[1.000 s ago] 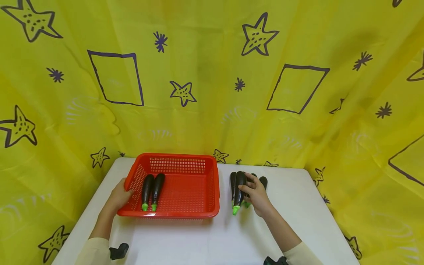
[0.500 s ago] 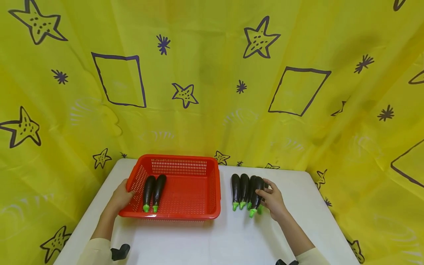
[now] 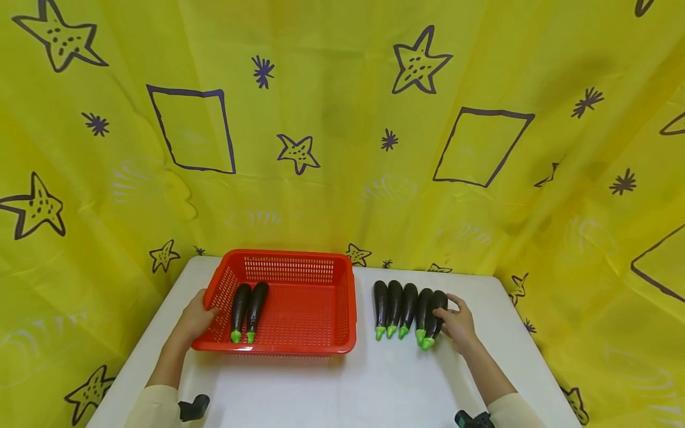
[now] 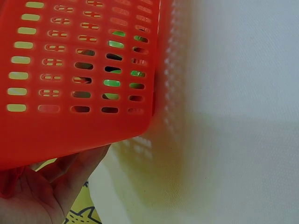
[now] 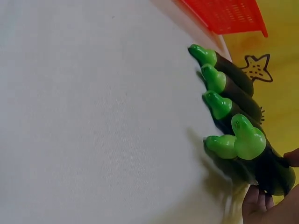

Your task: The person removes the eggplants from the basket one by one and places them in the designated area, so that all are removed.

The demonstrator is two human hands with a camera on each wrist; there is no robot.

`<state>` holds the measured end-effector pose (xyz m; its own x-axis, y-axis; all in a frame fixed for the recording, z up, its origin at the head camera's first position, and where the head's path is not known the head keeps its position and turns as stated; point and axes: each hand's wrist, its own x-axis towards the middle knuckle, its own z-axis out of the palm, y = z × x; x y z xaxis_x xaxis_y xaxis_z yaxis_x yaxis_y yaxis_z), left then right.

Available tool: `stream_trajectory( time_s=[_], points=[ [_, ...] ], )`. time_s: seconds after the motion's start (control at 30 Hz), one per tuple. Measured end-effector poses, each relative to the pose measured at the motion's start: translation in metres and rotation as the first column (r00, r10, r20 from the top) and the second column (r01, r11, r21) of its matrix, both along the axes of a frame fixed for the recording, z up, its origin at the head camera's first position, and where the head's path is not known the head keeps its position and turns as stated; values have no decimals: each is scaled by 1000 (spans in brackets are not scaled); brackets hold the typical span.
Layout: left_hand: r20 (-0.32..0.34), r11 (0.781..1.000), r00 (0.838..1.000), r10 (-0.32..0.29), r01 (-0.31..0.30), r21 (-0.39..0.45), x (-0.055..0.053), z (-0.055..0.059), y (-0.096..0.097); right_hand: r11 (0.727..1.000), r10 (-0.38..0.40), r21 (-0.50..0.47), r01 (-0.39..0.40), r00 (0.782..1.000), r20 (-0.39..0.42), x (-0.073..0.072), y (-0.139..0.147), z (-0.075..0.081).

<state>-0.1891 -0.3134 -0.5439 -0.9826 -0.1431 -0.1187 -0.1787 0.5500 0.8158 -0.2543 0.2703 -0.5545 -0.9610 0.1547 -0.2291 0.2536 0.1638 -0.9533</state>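
My left hand (image 3: 194,316) grips the left rim of a red plastic basket (image 3: 278,348). In the left wrist view, that hand (image 4: 60,186) is curled over the rim beside the slotted wall (image 4: 70,133). Two dark eggplants (image 3: 239,309) with green stems lie side by side in the basket's left part. To the right of the basket, my right hand (image 3: 459,326) holds the rightmost eggplant (image 3: 436,314) of a row between thumb and fingers. Seen from the right wrist, the held eggplant (image 5: 274,170) overlaps its neighbour's (image 5: 220,146) green end. Several more eggplants (image 3: 393,303) lie to its left.
Basket and eggplants are on a white table (image 3: 342,392). A yellow curtain (image 3: 342,196) with star drawings hangs behind and at both sides. Black wrist devices (image 3: 194,408) show near both sleeves.
My right hand has moved right along the row with an eggplant in it, from near the row's left end to its right end. The eggplants now lie more spread out. My left hand keeps its grip.
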Motion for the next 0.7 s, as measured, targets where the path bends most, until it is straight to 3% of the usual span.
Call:
stream_trajectory(
  time_s=[0.4,0.7],
  points=[
    [11,1000,1000,5,-5,-1,0,0,0,994,-24,104,26,1000,-19,-16,10,-11],
    [22,1000,1000,10,-10,10,0,2,1,971,-10,238,10,1000,1,-31,14,-22]
  ],
)
